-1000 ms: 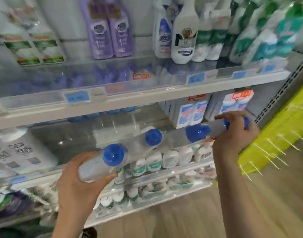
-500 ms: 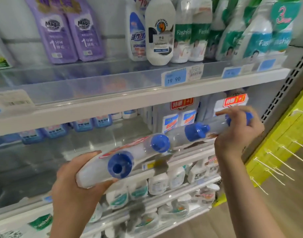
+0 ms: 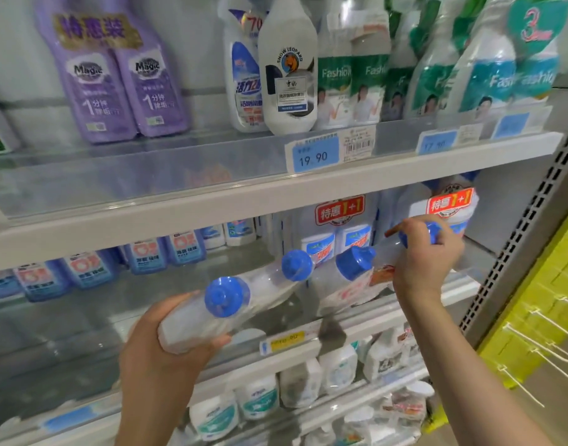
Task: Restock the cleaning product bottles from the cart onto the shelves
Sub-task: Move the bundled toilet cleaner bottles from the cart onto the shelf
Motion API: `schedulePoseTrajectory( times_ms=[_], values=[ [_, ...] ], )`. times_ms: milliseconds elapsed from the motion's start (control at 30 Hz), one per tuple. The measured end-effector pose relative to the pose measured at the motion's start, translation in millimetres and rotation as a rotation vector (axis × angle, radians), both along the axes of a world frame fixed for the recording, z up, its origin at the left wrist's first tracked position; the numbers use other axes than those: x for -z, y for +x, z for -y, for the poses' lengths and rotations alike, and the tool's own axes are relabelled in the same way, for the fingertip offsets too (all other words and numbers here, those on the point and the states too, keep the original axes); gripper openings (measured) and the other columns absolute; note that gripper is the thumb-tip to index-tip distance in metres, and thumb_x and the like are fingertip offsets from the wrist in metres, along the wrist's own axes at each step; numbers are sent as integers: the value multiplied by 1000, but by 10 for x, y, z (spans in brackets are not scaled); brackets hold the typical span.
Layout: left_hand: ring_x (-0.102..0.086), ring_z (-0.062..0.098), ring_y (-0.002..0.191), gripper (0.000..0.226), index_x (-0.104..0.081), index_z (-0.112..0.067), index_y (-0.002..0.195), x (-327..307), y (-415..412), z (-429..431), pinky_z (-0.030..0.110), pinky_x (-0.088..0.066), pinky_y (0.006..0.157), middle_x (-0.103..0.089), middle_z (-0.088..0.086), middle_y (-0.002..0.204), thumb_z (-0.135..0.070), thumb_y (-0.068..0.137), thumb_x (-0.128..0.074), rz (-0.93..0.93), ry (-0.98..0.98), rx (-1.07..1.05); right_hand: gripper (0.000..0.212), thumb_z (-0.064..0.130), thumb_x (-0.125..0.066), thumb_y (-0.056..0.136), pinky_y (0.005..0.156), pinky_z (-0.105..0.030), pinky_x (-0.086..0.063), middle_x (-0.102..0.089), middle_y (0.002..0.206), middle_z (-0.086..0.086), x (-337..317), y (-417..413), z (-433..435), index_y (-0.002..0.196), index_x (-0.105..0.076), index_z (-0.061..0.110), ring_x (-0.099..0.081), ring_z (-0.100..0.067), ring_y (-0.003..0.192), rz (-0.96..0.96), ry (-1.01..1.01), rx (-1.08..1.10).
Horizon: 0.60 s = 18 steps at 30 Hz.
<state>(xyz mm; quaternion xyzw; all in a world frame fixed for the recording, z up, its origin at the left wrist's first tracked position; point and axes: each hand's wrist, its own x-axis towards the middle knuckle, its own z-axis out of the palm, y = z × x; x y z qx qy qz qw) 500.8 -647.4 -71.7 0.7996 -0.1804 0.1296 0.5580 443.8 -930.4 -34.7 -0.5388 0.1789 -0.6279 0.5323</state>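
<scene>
My left hand [image 3: 167,352] grips a wrapped twin pack of white bottles with blue caps [image 3: 231,304], tilted with the caps towards me, in front of the middle shelf [image 3: 308,344]. My right hand [image 3: 426,262] holds a second wrapped twin pack with blue caps [image 3: 353,275] by its neck end, over the shelf's right part. Behind it stand matching "1+1" packs [image 3: 339,233]. The cart is out of view.
The upper shelf [image 3: 276,191] carries purple Magic bottles [image 3: 115,85], a white Snow Leopard bottle [image 3: 289,69] and green Fashion bottles [image 3: 366,75]. Blue-labelled bottles [image 3: 83,268] sit at the middle shelf's back left. Lower shelves hold small white bottles [image 3: 263,397]. A yellow peg rack [image 3: 540,317] stands right.
Both hands have carried their twin packs up and closer to the middle shelf. The view has shifted upward and right, so the upper shelf fills more of the frame.
</scene>
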Motion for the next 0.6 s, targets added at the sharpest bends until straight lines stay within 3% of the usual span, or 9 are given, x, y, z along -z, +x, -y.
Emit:
schedulePoseTrajectory(
  times_ms=[67, 133, 200, 267, 367, 433, 500, 600],
  values=[
    [-60, 20, 82, 84, -50, -72, 76, 11, 78, 27, 32, -44, 72, -63, -16, 84, -7, 43, -93, 32, 15, 17, 16, 12, -52, 64, 51, -24, -29, -39, 47, 9, -7, 35, 51, 50, -46, 7, -32, -6, 52, 9, 46, -22],
    [-61, 22, 82, 79, -51, -71, 76, 36, 139, 56, 27, -45, 71, -64, -16, 84, -17, 39, -95, 47, -1, 26, 26, 9, -51, 65, 48, -20, -28, -35, 43, 16, -44, 64, 105, 45, -41, 23, -29, -4, 49, 0, 82, -34],
    [-62, 18, 80, 66, -52, -69, 77, 44, 179, 100, 30, -46, 72, -65, -14, 84, -43, 29, -88, 33, -38, 30, 32, 10, -52, 64, 45, -18, -26, -31, 41, 15, -83, 96, 144, 41, -37, 26, -25, -2, 46, -31, 107, -30],
    [-63, 17, 80, 64, -51, -69, 79, 88, 231, 151, 32, -47, 73, -66, -14, 86, -50, 25, -79, 20, -66, 39, 30, 12, -52, 65, 43, -17, -23, -27, 40, 13, -97, 124, 176, 45, -32, 22, -22, -2, 45, -62, 117, -2],
    [-62, 16, 80, 73, -49, -70, 85, 210, 353, 217, 25, -49, 70, -64, -14, 89, -46, 26, -86, 58, -76, 65, 30, 16, -53, 66, 48, -23, -22, -26, 46, 10, -87, 191, 252, 51, -27, 18, -22, -9, 51, -110, 114, 25],
    [-62, 11, 78, 79, -52, -65, 88, 296, 420, 262, 20, -52, 68, -64, -11, 89, -25, 37, -97, 37, -124, 96, 28, 17, -53, 68, 52, -28, -22, -26, 52, 0, -88, 239, 291, 53, -30, 16, -24, -17, 57, -152, 105, 8],
    [-62, 7, 74, 74, -56, -45, 94, 357, 455, 315, 6, -49, 62, -63, -9, 86, 3, 48, -89, -16, -170, 111, 28, 18, -54, 70, 51, -27, -23, -26, 51, 4, -116, 287, 324, 55, -30, 16, -25, -15, 56, -195, 96, -31],
    [-59, 12, 76, 68, -51, -26, 97, 345, 519, 361, 5, -48, 61, -60, -10, 85, 7, 49, -87, -64, -192, 114, 33, 21, -60, 82, 51, -27, -29, -36, 51, 10, -167, 363, 383, 58, -38, 18, -30, -9, 52, -291, 67, -65]
  ],
)
